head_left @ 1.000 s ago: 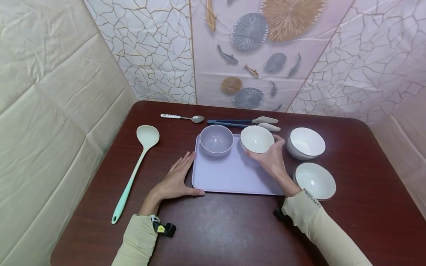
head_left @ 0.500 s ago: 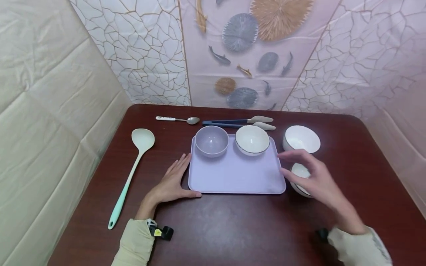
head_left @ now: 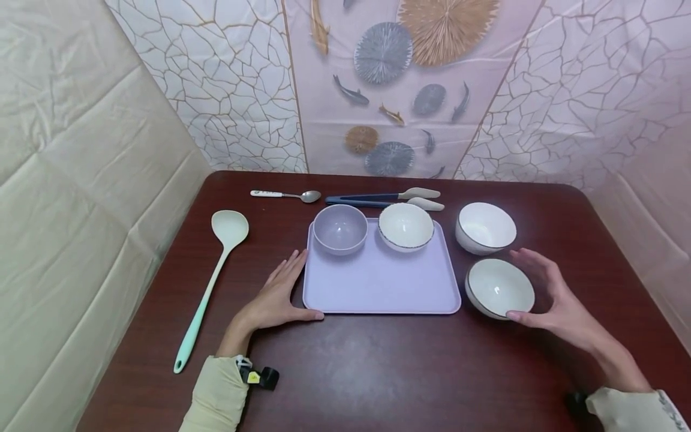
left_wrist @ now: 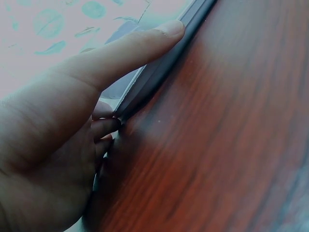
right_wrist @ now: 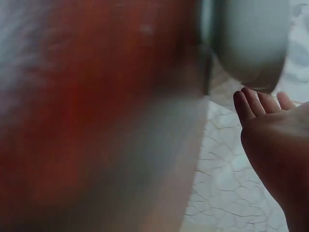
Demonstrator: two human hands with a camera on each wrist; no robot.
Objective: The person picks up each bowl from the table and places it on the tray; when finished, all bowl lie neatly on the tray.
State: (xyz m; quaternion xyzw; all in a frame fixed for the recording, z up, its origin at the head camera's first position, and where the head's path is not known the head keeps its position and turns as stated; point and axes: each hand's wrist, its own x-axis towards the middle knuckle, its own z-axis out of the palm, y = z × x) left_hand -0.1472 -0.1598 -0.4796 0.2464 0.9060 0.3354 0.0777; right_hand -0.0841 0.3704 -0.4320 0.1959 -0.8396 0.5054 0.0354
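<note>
Right hand (head_left: 565, 312) spread, no firm hold, thumb at rim of nearer white bowl (head_left: 499, 289), right of tray (head_left: 378, 285). Left hand (head_left: 273, 303) splayed at tray corner. Likely grasp step; next calls for closing fingers.

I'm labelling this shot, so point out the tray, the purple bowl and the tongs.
Tray (head_left: 378, 288): head view, bare floor of the tray.
Purple bowl (head_left: 340, 229): head view, inside of the bowl.
Tongs (head_left: 372, 197): head view, blue arm farther from the person.
</note>
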